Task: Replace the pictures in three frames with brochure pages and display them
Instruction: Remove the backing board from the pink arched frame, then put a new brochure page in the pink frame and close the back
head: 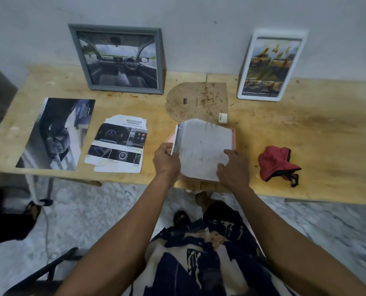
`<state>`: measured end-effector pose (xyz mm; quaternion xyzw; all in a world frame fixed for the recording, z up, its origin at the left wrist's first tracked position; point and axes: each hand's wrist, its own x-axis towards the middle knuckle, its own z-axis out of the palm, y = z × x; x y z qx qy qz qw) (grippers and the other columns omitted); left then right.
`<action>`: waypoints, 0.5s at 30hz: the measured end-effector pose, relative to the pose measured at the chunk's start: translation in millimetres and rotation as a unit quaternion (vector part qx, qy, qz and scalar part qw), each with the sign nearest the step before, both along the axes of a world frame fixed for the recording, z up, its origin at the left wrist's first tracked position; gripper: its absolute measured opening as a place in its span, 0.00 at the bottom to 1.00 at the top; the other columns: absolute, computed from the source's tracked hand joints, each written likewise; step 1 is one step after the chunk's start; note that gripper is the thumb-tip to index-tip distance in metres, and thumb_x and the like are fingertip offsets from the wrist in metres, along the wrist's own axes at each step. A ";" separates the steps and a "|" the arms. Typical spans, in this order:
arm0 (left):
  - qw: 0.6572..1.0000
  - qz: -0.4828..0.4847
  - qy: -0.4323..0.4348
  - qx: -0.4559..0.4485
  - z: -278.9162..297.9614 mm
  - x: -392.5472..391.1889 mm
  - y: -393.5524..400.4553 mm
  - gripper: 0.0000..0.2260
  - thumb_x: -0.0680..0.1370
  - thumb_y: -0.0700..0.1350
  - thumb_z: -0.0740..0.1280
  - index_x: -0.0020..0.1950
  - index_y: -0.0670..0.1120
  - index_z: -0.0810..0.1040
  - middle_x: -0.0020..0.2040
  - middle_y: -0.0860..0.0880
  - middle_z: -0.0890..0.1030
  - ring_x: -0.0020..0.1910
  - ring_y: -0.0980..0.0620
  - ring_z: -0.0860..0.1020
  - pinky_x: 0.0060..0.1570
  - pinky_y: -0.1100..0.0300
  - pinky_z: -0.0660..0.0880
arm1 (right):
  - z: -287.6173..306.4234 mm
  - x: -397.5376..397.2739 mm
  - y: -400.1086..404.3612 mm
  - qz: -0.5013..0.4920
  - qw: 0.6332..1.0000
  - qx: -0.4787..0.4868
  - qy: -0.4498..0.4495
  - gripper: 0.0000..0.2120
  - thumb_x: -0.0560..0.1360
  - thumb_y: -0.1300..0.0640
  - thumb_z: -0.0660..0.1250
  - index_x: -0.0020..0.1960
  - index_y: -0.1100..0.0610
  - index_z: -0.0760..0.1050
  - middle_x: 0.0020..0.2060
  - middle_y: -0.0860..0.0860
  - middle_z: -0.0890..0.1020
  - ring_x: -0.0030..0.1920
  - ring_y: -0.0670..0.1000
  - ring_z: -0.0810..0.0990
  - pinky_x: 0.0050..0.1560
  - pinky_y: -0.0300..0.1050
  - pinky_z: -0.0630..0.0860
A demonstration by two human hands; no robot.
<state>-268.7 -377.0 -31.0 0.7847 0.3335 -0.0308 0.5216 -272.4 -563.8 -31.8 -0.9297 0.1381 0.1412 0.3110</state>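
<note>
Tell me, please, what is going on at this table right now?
A person is fitting a brochure page onto a pink frame lying flat at the table's front edge. The left hand grips the page's left edge, and the right hand presses on its lower right part. Two frames already lean against the wall: a grey frame and a white frame. A brown backing board, a cut page, a large brochure sheet and a red cloth lie nearby.
</note>
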 end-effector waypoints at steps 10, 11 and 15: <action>0.991 0.054 -0.105 -0.070 31.6 -22.7 47.5 0.07 0.79 0.38 0.68 0.54 0.48 0.81 0.45 0.53 0.81 0.42 0.56 0.77 0.45 0.63 0.75 | 41.9 16.6 38.6 0.109 0.975 -0.062 -0.184 0.28 0.77 0.54 0.63 0.75 0.51 0.61 0.75 0.53 0.63 0.73 0.58 0.60 0.68 0.57 0.64; 0.989 0.060 -0.111 -0.079 33.3 -25.9 53.9 0.08 0.79 0.37 0.68 0.54 0.48 0.81 0.47 0.52 0.81 0.44 0.54 0.77 0.48 0.61 0.75 | 44.5 21.5 46.3 0.133 0.971 -0.061 -0.189 0.27 0.78 0.54 0.62 0.75 0.52 0.61 0.74 0.53 0.65 0.72 0.58 0.62 0.69 0.57 0.64; 0.981 0.116 -0.118 -0.106 44.5 -46.3 74.8 0.08 0.79 0.38 0.69 0.54 0.48 0.82 0.42 0.51 0.82 0.38 0.58 0.77 0.41 0.65 0.75 | 46.7 28.3 70.6 0.184 0.970 0.008 -0.158 0.19 0.79 0.52 0.59 0.70 0.52 0.69 0.62 0.55 0.78 0.61 0.58 0.75 0.61 0.54 0.72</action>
